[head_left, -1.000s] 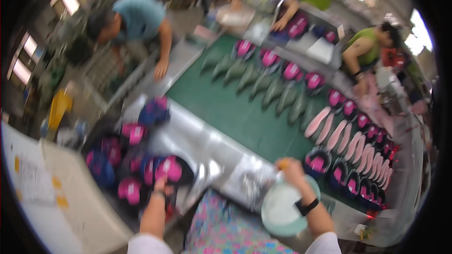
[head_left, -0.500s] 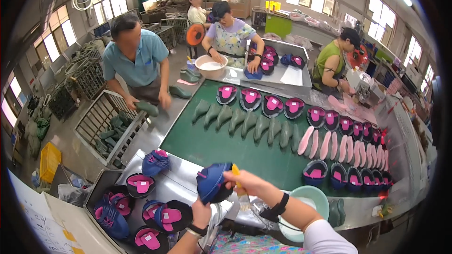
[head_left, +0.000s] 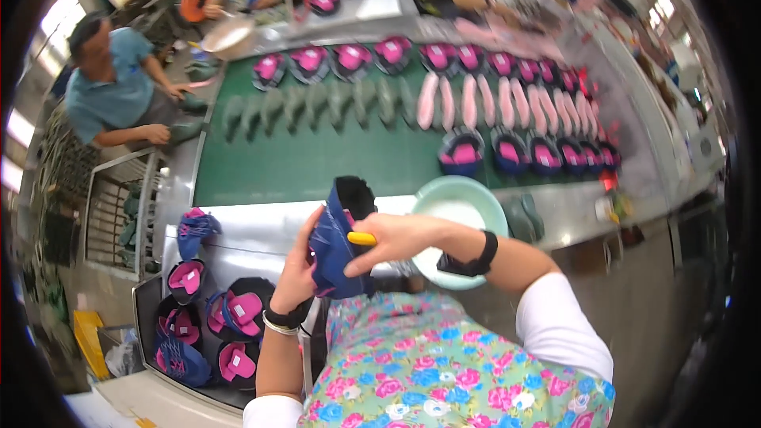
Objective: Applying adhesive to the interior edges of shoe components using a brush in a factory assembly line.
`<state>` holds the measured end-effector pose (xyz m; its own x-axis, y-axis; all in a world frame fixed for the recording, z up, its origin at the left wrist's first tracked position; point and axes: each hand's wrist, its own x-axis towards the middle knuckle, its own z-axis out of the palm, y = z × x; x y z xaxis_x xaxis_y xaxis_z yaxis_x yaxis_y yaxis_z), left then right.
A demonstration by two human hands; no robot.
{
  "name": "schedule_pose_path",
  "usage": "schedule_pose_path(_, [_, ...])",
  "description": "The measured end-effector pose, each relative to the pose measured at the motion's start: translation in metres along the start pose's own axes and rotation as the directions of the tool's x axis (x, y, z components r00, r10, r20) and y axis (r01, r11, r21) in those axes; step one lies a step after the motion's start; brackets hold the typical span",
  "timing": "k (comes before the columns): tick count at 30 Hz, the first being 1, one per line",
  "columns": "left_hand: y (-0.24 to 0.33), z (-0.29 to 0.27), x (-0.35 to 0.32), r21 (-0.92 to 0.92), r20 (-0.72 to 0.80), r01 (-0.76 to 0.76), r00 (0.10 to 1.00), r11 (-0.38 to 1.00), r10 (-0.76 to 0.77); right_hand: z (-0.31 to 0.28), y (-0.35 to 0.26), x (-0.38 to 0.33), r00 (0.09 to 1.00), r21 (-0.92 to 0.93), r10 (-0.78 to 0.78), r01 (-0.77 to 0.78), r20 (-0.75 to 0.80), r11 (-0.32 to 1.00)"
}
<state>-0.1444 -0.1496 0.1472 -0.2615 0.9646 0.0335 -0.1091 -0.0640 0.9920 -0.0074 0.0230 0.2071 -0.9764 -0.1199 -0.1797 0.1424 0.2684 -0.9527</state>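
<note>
A navy blue shoe upper [head_left: 333,257] with black lining and pink trim is held up in front of my apron. My left hand [head_left: 293,281] grips it along its left side, fingers wrapped round the edge. My right hand [head_left: 396,239] is closed round the yellow handle of a brush [head_left: 362,238] and presses against the upper's right side. The brush's bristles are hidden behind the hand and the upper. Just right of my right wrist stands a pale green basin [head_left: 497,226] with white liquid in it.
More blue and pink uppers [head_left: 238,311] lie in the metal tray at left. Across the green conveyor belt [head_left: 317,162] run rows of uppers, dark green shoe lasts [head_left: 337,103] and pink insoles [head_left: 469,103]. A co-worker [head_left: 111,91] in blue stands beside a metal cage cart [head_left: 119,214]. Others work opposite.
My view has tilted down. The upper has been turned upright and drawn closer to my apron. The brush, earlier with bristles showing beside the upper, is now against it in my right hand.
</note>
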Motion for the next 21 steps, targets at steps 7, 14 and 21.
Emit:
schedule_pose_path(7, [-0.070, 0.079, -0.070, 0.051, -0.143, 0.372, 0.921, 0.927, -0.362, -0.013, 0.143, -0.131, 0.559, 0.134, 0.158, -0.083, -0.814, 0.987])
schedule_pose_path(14, [-0.047, 0.116, -0.076, 0.222, 0.235, 0.497, 0.808, 0.839, -0.541, 0.019, 0.276, -0.194, 0.306, 0.471, 0.609, -0.418, -0.732, 0.777])
schedule_pose_path(21, [-0.095, 0.107, -0.086, -0.108, 0.125, 0.681, 0.732, 0.725, -0.669, 0.034, 0.328, -0.193, 0.467, -0.004, 0.220, -0.432, -0.857, 0.902])
